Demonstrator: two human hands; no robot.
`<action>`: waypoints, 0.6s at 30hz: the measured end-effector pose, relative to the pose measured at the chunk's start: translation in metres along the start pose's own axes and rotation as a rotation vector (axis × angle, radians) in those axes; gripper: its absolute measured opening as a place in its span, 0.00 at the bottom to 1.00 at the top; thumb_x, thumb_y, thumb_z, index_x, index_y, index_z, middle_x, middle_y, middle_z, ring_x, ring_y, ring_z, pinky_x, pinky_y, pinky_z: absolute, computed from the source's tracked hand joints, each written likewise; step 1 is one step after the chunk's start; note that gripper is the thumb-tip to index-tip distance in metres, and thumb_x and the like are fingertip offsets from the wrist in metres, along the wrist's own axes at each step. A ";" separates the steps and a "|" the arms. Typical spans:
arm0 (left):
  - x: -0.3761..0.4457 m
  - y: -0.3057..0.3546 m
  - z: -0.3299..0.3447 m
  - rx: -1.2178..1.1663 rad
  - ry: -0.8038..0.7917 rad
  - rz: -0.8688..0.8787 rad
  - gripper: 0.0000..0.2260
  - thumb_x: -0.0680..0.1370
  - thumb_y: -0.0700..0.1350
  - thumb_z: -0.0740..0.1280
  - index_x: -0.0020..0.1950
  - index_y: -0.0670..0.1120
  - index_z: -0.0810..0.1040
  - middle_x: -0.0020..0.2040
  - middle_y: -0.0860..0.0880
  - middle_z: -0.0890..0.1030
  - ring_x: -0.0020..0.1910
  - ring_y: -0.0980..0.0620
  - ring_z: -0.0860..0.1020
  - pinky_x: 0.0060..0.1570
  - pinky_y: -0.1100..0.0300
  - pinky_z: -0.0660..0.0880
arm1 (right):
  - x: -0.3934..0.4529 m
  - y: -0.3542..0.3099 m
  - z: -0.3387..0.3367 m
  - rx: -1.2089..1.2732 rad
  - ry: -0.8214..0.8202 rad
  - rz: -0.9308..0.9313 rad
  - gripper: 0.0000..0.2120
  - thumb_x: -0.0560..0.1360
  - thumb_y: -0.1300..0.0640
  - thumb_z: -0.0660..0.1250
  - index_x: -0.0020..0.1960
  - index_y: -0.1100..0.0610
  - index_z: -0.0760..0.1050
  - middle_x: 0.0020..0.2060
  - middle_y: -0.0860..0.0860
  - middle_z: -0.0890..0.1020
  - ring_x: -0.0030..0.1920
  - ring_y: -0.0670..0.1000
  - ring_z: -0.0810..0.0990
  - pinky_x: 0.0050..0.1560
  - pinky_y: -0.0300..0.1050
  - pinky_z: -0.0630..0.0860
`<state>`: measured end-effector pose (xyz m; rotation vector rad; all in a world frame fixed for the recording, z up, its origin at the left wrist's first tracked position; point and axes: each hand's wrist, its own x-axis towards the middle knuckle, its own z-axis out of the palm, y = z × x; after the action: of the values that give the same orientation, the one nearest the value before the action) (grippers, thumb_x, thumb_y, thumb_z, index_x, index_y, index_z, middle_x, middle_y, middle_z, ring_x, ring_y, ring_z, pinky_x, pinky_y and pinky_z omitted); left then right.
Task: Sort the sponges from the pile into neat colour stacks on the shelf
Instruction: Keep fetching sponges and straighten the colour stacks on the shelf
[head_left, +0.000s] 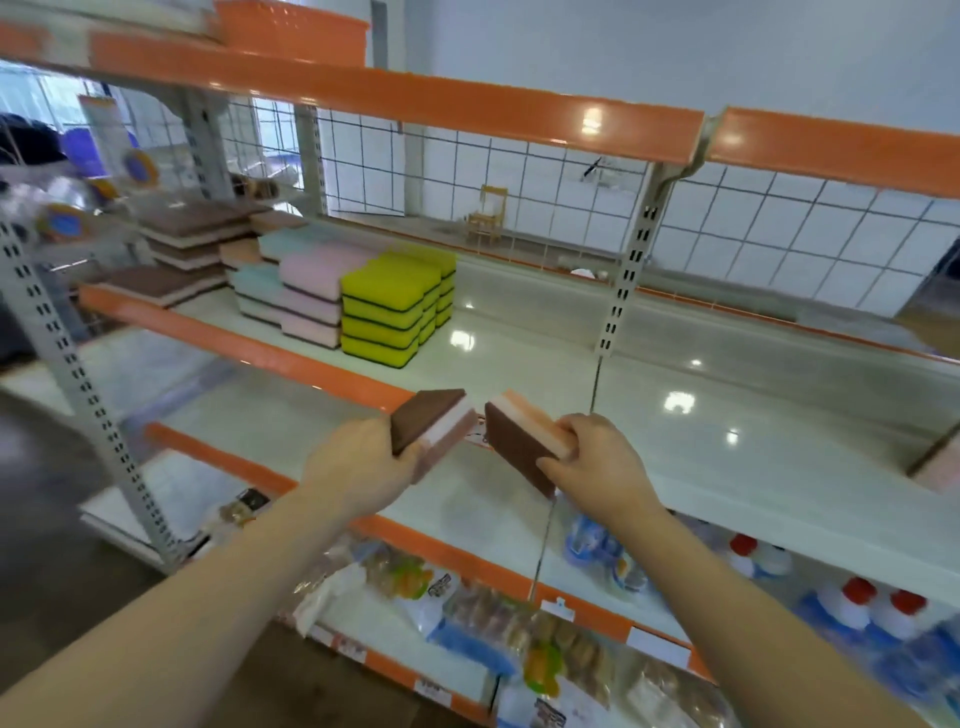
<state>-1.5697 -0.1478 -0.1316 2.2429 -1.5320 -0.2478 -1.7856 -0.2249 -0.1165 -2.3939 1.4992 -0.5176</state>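
From the head camera I see my left hand (363, 457) clamped around a brown-topped sponge (434, 428) with white and pink layers, held in the air in front of the shelf's (519, 358) orange front edge. My right hand (597, 462) grips a second sponge (524, 441), brown face turned toward me, its white and orange layers on the far side. The two sponges sit just beside each other without touching.

On the shelf, toward its left end, stand the sorted stacks: yellow sponges (392, 317) with dark green bases near the front edge, pastel pink and blue ones (296, 291) just beside them on the left, and brown-topped ones (192, 234) further left, at the end of the shelf. At the far right edge of the shelf I catch a pinkish sponge (937, 462), cut off by the frame.

Below, the lower shelves carry packaged goods (467, 608) and red-capped bottles (862, 603). The price tags (654, 644) on the orange strip are too blurred for me to read, and I can make out no brand.
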 end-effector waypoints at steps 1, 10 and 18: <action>0.001 -0.011 -0.006 0.005 0.007 -0.004 0.17 0.77 0.57 0.60 0.57 0.46 0.74 0.46 0.47 0.77 0.45 0.45 0.77 0.45 0.52 0.76 | 0.003 -0.011 0.006 0.000 -0.002 -0.007 0.18 0.73 0.53 0.68 0.60 0.57 0.73 0.53 0.54 0.76 0.49 0.52 0.75 0.48 0.42 0.70; 0.006 -0.100 -0.047 0.050 0.029 -0.077 0.16 0.78 0.56 0.59 0.55 0.45 0.74 0.47 0.44 0.76 0.44 0.45 0.77 0.42 0.54 0.74 | 0.030 -0.095 0.054 0.001 -0.064 -0.098 0.23 0.73 0.51 0.68 0.66 0.56 0.70 0.56 0.54 0.74 0.55 0.54 0.75 0.54 0.43 0.69; 0.023 -0.158 -0.061 0.026 0.041 -0.152 0.16 0.77 0.57 0.58 0.53 0.46 0.73 0.45 0.45 0.77 0.41 0.46 0.78 0.42 0.51 0.78 | 0.071 -0.146 0.087 -0.013 -0.108 -0.180 0.23 0.73 0.51 0.68 0.65 0.56 0.70 0.57 0.54 0.74 0.57 0.55 0.74 0.56 0.43 0.68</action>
<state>-1.4044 -0.1052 -0.1432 2.3728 -1.3528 -0.2261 -1.6014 -0.2233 -0.1241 -2.5374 1.2545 -0.4103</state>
